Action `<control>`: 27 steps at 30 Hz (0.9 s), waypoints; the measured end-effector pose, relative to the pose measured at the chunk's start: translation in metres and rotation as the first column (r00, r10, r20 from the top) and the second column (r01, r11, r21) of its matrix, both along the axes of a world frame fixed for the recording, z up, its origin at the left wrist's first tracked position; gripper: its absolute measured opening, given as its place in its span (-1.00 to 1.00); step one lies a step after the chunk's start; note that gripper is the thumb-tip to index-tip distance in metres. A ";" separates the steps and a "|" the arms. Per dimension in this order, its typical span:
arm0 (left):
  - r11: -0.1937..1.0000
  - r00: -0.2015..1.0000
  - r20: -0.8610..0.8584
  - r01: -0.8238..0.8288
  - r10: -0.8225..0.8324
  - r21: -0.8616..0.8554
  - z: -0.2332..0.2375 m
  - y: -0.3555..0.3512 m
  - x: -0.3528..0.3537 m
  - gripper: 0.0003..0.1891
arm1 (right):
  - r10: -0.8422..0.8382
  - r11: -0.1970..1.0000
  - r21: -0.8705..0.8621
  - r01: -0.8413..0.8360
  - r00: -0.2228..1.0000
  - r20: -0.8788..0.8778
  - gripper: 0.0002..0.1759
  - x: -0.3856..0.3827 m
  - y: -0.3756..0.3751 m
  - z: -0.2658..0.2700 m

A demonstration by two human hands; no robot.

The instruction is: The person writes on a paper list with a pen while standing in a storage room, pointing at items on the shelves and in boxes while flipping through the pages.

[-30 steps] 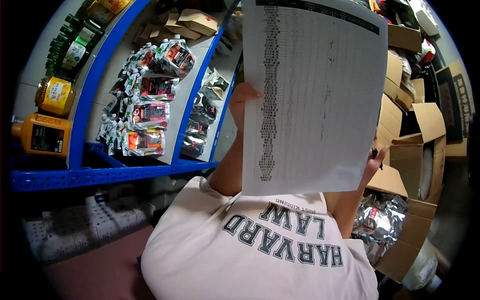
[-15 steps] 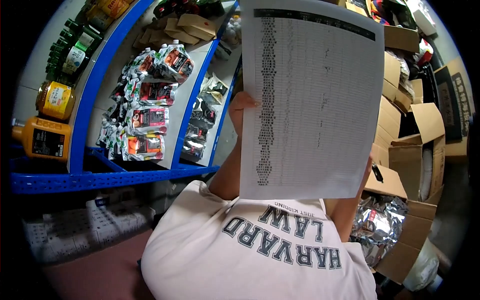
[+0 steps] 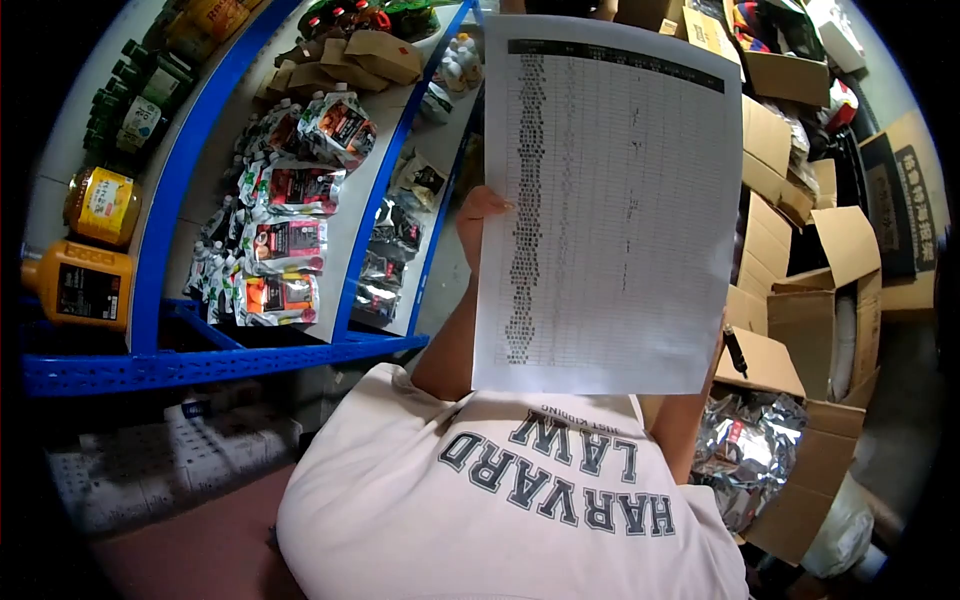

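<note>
A white printed sheet (image 3: 610, 230) hangs upright in front of my chest, with a dark header row, a dense column of print and a few handwritten marks. My left hand (image 3: 483, 222) pinches its left edge, thumb on the front. Only a sliver of my right hand (image 3: 721, 338) shows past the sheet's lower right edge; its fingers are hidden behind the paper. Right beside that hand a black pen (image 3: 737, 351) sticks out, but its hold is hidden.
To the left, a blue-framed shelf (image 3: 180, 180) carries spouted pouches (image 3: 290, 240), green bottles (image 3: 140, 125), a yellow-labelled jar (image 3: 102, 206) and an orange jug (image 3: 78, 285). Open cardboard boxes (image 3: 830, 455) and a silver foil package (image 3: 745, 450) are at the right.
The sheet has shifted slightly left and its top edge is lower in view. Both hands keep their places at it, and more of the black pen shows. The surroundings have shifted slightly left.
</note>
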State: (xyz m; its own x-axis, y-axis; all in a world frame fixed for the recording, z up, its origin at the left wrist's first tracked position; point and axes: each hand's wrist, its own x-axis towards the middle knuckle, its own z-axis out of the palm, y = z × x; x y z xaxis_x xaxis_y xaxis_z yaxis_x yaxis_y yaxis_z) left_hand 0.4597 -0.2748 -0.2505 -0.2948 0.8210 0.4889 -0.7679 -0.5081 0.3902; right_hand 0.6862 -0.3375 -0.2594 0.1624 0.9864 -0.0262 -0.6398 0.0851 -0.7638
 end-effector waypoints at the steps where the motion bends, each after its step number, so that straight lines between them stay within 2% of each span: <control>1: 1.000 1.000 0.019 0.008 -0.008 0.010 0.001 -0.001 0.001 -0.89 | 0.002 1.000 0.001 -0.002 1.000 0.002 -0.56 0.000 0.001 0.000; 4: 0.990 0.991 0.087 0.090 -0.100 0.113 0.019 -0.004 0.005 -0.90 | -0.001 1.000 -0.005 0.001 1.000 0.005 -0.57 0.000 0.003 -0.001; 5: 0.952 0.938 0.167 0.295 -0.304 0.080 0.023 -0.005 0.003 -0.91 | -0.001 1.000 -0.009 0.002 1.000 0.008 -0.57 -0.001 0.002 -0.002; 7: 0.750 0.693 0.335 0.659 -0.638 0.064 0.031 -0.008 -0.005 -0.86 | 0.011 1.000 -0.014 -0.011 1.000 0.007 -0.58 -0.004 0.001 -0.002; 8: 0.672 0.611 0.397 0.740 -0.684 0.019 0.039 -0.008 -0.008 -0.76 | 0.013 1.000 -0.017 -0.013 1.000 0.001 -0.58 -0.005 -0.001 -0.001; 10: 0.644 0.567 0.388 0.759 -0.727 0.098 0.036 -0.005 -0.011 -0.74 | 0.036 0.999 -0.019 -0.036 0.999 -0.014 -0.59 -0.008 -0.002 0.001; 12: 0.684 0.614 0.369 0.724 -0.698 0.087 0.024 -0.002 -0.014 -0.72 | 0.079 0.997 -0.011 -0.079 0.996 -0.044 -0.61 -0.010 -0.006 0.007; 13: 0.738 0.683 0.350 0.673 -0.641 0.038 0.015 0.000 -0.017 -0.71 | 0.112 0.994 -0.006 -0.113 0.992 -0.060 -0.64 -0.010 -0.007 0.010; 15: 0.697 0.648 0.318 0.714 -0.692 0.064 0.007 0.002 -0.024 -0.69 | 0.148 0.989 -0.008 -0.150 0.984 -0.101 -0.67 -0.010 -0.009 0.012; 16: 0.712 0.667 0.306 0.700 -0.679 0.052 0.005 0.003 -0.025 -0.69 | 0.152 0.988 -0.011 -0.155 0.981 -0.122 -0.67 -0.009 -0.009 0.010; 20: 0.804 0.777 0.278 0.593 -0.564 -0.027 0.009 0.001 -0.027 -0.69 | 0.239 0.971 0.062 -0.232 0.959 -0.153 -0.59 0.006 -0.002 -0.006; 24: 0.857 0.849 0.253 0.503 -0.464 -0.113 0.011 -0.001 -0.028 -0.69 | 0.319 0.944 0.141 -0.299 0.935 -0.152 -0.64 0.007 0.004 0.002; 27: 0.882 0.887 0.232 0.441 -0.399 -0.168 0.013 -0.006 -0.028 -0.69 | 0.264 0.965 0.033 -0.262 0.956 -0.130 -0.74 -0.004 0.004 0.016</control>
